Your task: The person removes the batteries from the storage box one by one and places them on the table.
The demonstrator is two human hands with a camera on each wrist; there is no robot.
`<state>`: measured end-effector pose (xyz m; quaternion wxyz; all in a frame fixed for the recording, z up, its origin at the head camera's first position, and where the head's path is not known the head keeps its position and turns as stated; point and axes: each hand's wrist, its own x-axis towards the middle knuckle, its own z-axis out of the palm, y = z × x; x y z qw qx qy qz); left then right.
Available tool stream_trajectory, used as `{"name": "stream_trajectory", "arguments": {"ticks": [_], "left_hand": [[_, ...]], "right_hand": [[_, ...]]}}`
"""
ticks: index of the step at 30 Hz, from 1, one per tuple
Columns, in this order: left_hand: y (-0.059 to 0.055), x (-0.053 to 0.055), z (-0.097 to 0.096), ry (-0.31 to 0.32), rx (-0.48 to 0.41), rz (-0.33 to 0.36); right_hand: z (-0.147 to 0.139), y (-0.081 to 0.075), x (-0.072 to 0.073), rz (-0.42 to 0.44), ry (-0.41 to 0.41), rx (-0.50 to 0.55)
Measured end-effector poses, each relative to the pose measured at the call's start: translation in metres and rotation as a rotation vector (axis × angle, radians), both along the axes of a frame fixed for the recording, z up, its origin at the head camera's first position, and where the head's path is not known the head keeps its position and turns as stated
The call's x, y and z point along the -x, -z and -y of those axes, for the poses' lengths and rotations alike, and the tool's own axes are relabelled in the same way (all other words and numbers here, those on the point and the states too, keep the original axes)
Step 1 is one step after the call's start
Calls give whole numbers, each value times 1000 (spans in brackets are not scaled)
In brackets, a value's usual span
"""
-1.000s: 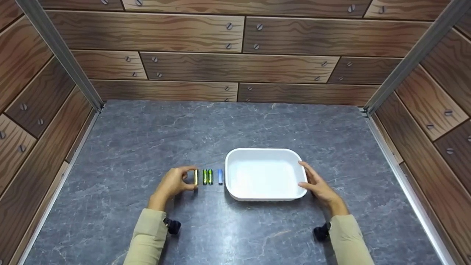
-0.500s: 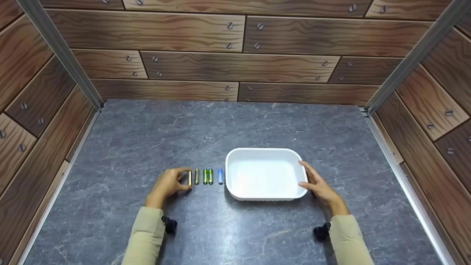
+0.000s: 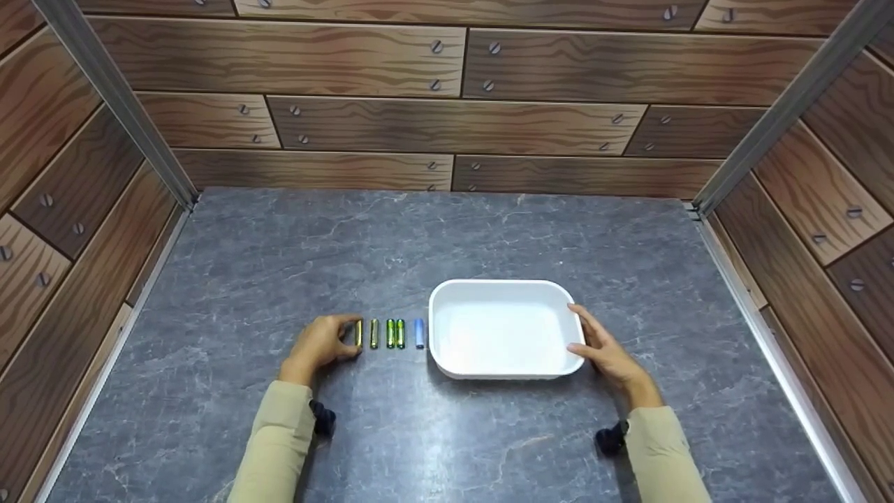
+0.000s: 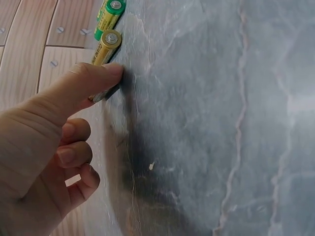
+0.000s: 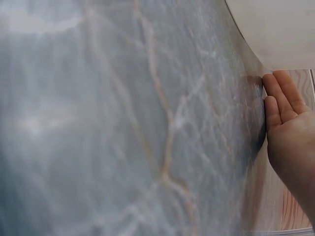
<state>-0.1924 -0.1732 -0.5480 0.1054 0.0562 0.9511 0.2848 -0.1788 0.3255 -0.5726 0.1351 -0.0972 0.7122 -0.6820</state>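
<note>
In the head view my left hand (image 3: 323, 346) pinches a gold battery (image 3: 359, 333) lengthwise between thumb and index finger, at the left end of a row. Most of that battery is hidden behind the thumb in the left wrist view, where the other fingers are curled. Just right of it lies a second gold battery (image 3: 374, 334), apart from it. Further right come two green batteries (image 3: 395, 334) side by side, then a blue battery (image 3: 419, 333) near a white tub (image 3: 503, 372). My right hand (image 3: 609, 355) holds the tub's right end, thumb and index finger over the rim.
The grey marbled tabletop (image 3: 447, 433) carries everything. Wood-patterned panels (image 3: 349, 126) wall it in at the back and both sides, with metal posts (image 3: 119, 105) at the back corners. Inside the tub only its bare white floor shows.
My left hand has shifted left, from the gold battery it left in the row to another gold battery at the row's left end. The right hand and tub stay put.
</note>
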Motion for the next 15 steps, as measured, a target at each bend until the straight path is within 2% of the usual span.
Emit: {"name": "stream_trajectory", "arguments": {"ticks": [10,12,15], "left_hand": [[0,0,3,12,-23,-6],[-1,0,3,10,-28,-4],[-5,1,3,7,-28,-15]], "right_hand": [[-1,-2,-1,6,-18,52],[0,-6,-1,30,-2,52],[3,-15,-1,81,80,31]]}}
